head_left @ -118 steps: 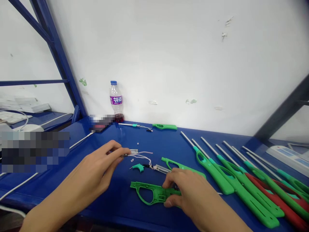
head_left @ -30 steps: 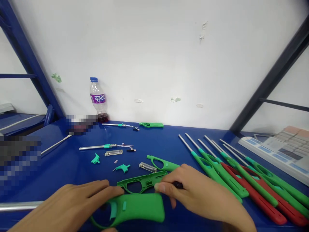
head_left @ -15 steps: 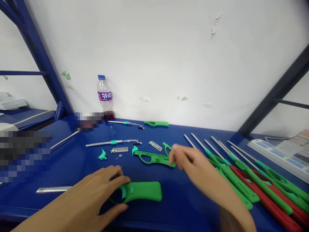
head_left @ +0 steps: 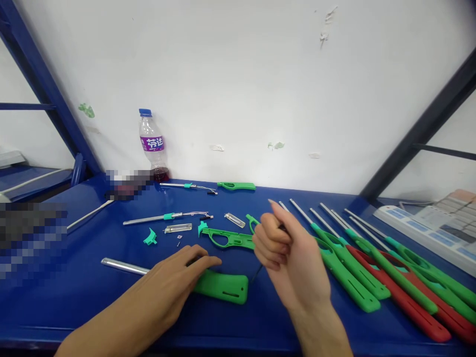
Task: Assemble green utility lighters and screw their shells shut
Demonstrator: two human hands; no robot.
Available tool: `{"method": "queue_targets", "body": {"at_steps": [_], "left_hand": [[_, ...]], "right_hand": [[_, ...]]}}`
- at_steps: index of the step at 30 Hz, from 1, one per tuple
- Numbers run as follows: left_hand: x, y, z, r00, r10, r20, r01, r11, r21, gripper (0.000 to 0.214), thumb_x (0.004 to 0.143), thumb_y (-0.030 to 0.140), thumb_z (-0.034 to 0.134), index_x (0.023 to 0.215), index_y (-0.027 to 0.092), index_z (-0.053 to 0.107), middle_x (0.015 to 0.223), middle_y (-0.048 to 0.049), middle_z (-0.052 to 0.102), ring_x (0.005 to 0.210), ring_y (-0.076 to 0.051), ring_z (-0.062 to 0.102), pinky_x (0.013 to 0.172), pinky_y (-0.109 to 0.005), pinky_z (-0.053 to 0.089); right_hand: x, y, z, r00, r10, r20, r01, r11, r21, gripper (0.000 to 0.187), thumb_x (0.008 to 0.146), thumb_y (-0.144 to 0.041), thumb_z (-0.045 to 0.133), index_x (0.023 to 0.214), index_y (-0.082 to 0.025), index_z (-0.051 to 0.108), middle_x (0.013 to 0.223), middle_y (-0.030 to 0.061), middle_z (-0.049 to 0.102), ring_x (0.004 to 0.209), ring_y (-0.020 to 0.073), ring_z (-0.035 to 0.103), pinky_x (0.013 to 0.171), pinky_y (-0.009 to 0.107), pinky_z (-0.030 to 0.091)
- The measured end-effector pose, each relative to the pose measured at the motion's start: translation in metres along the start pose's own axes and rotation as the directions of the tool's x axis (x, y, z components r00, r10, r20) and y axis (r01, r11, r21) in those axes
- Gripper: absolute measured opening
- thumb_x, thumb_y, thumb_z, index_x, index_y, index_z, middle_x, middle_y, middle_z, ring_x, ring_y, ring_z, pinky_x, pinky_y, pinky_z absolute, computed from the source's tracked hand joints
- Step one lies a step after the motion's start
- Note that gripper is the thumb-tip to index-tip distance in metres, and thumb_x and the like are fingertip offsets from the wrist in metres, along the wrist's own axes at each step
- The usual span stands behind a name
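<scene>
My left hand [head_left: 176,277] is closed around the middle of a green long-nosed lighter [head_left: 225,287] lying on the blue table; its metal tube extends to the left and its slotted handle end to the right. In a fist, my right hand [head_left: 284,253] grips a thin screwdriver [head_left: 256,273]; the dark shaft points down towards the handle end, and most of the rest is hidden by the fingers. Beyond the hands lies an open green lighter shell half [head_left: 232,240], with a turquoise trigger [head_left: 150,237] and a clear fuel tank [head_left: 178,228] further left.
Several lighters [head_left: 360,265], green and red, lie in a row at the right beside a white power strip [head_left: 427,248]. Metal tubes with wires [head_left: 148,219] and another green shell [head_left: 236,186] lie further back. A drink bottle [head_left: 153,144] stands against the wall.
My right hand has come back nearer and turned into an upright fist, with the dark shaft now showing. The held lighter has been turned over and angled, showing its slotted end.
</scene>
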State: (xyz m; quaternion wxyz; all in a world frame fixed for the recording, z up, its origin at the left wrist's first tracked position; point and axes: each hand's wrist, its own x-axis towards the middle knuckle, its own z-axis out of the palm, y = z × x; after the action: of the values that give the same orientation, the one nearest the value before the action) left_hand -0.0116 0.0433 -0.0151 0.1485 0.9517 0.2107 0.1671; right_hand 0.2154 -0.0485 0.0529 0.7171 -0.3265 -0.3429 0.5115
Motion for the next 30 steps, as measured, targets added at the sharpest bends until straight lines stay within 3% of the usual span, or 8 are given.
{"method": "queue_targets", "body": {"at_steps": [2, 4, 8, 13, 20, 26, 30], "left_hand": [[0.005, 0.008, 0.0, 1.0, 0.02, 0.02, -0.02, 0.999, -0.038, 0.042, 0.11, 0.02, 0.053, 0.146, 0.039, 0.063, 0.135, -0.0017, 0.069, 0.118, -0.021, 0.073, 0.103, -0.032, 0.062], [0.008, 0.013, 0.001, 0.999, 0.038, 0.006, -0.038, 0.999, -0.021, 0.039, 0.107, 0.032, 0.065, 0.145, 0.038, 0.064, 0.138, -0.004, 0.066, 0.121, -0.026, 0.07, 0.106, -0.038, 0.061], [0.01, 0.014, 0.006, 0.998, 0.058, -0.002, -0.058, 0.998, -0.023, 0.049, 0.107, 0.024, 0.062, 0.153, 0.038, 0.058, 0.137, -0.0058, 0.065, 0.122, -0.026, 0.068, 0.106, -0.041, 0.06], [0.012, 0.012, 0.01, 0.998, 0.056, 0.007, -0.056, 0.998, -0.03, 0.042, 0.109, 0.023, 0.059, 0.148, 0.037, 0.062, 0.127, -0.0052, 0.067, 0.114, -0.027, 0.065, 0.103, -0.046, 0.059], [0.015, 0.016, 0.005, 0.996, 0.071, 0.049, -0.067, 0.994, -0.082, 0.045, 0.109, 0.021, 0.059, 0.151, 0.039, 0.062, 0.125, -0.0037, 0.067, 0.112, -0.025, 0.063, 0.103, -0.04, 0.058], [0.014, 0.011, 0.013, 0.998, 0.06, 0.027, -0.058, 0.996, -0.074, 0.044, 0.111, 0.024, 0.057, 0.153, 0.039, 0.059, 0.127, -0.0045, 0.064, 0.115, -0.028, 0.059, 0.105, -0.048, 0.054], [0.013, 0.009, 0.015, 0.998, 0.053, 0.042, -0.05, 0.996, -0.07, 0.043, 0.113, 0.025, 0.053, 0.154, 0.038, 0.056, 0.13, -0.0056, 0.062, 0.116, -0.029, 0.057, 0.105, -0.05, 0.053]], "right_hand": [[0.0, 0.007, 0.004, 1.0, 0.014, 0.0, -0.014, 0.999, -0.036, 0.068, 0.097, -0.053, 0.07, 0.056, -0.024, 0.024, 0.052, -0.0107, 0.016, 0.047, 0.0072, 0.006, 0.041, 0.027, 0.008], [-0.001, 0.009, 0.006, 1.0, 0.007, 0.015, -0.006, 0.999, -0.038, 0.068, 0.097, -0.053, 0.07, 0.056, -0.024, 0.024, 0.052, -0.0108, 0.016, 0.047, 0.0071, 0.005, 0.041, 0.027, 0.007], [-0.003, 0.006, 0.006, 0.998, -0.025, 0.062, 0.025, 1.0, 0.007, 0.069, 0.1, -0.051, 0.067, 0.056, -0.025, 0.021, 0.052, -0.0105, 0.014, 0.046, 0.0073, 0.006, 0.04, 0.026, 0.009], [-0.004, 0.013, 0.006, 0.998, -0.055, 0.034, 0.058, 0.994, -0.09, 0.065, 0.106, -0.051, 0.059, 0.058, -0.024, 0.024, 0.055, -0.0095, 0.016, 0.049, 0.0088, 0.008, 0.044, 0.027, 0.01], [-0.004, 0.022, 0.01, 0.985, -0.169, -0.032, 0.16, 0.97, -0.181, 0.064, 0.106, -0.051, 0.061, 0.059, -0.024, 0.026, 0.059, -0.0085, 0.015, 0.052, 0.0094, 0.009, 0.047, 0.029, 0.013], [-0.002, 0.017, 0.008, 0.992, -0.114, 0.048, 0.119, 0.986, -0.12, 0.064, 0.106, -0.052, 0.06, 0.059, -0.024, 0.026, 0.055, -0.0091, 0.016, 0.048, 0.0083, 0.01, 0.043, 0.027, 0.015], [-0.002, 0.021, 0.009, 0.996, -0.087, 0.005, 0.086, 0.97, -0.228, 0.064, 0.104, -0.053, 0.063, 0.06, -0.025, 0.026, 0.058, -0.0086, 0.016, 0.05, 0.0092, 0.012, 0.045, 0.028, 0.016]]}}
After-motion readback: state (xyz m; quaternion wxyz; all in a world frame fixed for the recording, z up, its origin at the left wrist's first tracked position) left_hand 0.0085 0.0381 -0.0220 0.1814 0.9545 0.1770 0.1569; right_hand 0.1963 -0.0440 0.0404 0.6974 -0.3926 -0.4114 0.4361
